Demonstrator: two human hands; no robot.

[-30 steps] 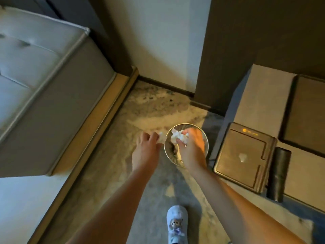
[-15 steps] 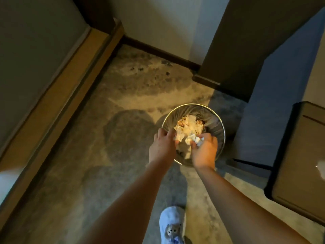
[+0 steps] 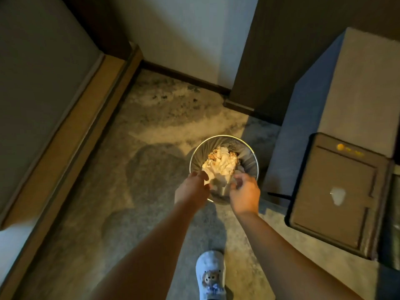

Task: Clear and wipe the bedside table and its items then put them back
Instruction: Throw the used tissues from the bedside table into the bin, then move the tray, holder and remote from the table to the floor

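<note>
Crumpled tissues (image 3: 219, 166) lie in the bin (image 3: 199, 153) (metal-rimmed) beyond left hand (image 3: 192, 188) and right hand (image 3: 245, 192), both slack, empty.

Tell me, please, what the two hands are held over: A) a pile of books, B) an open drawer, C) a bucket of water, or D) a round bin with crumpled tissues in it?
D: the left hand and right hand are over the bin, with tissues inside.

Mottled grey-beige carpet (image 3: 86, 213) covers the floor. A metal-rimmed bin (image 3: 223, 136) holding crumpled tissue (image 3: 220, 165) stands right of centre. A white slipper (image 3: 211, 271) rests nearer.
</note>
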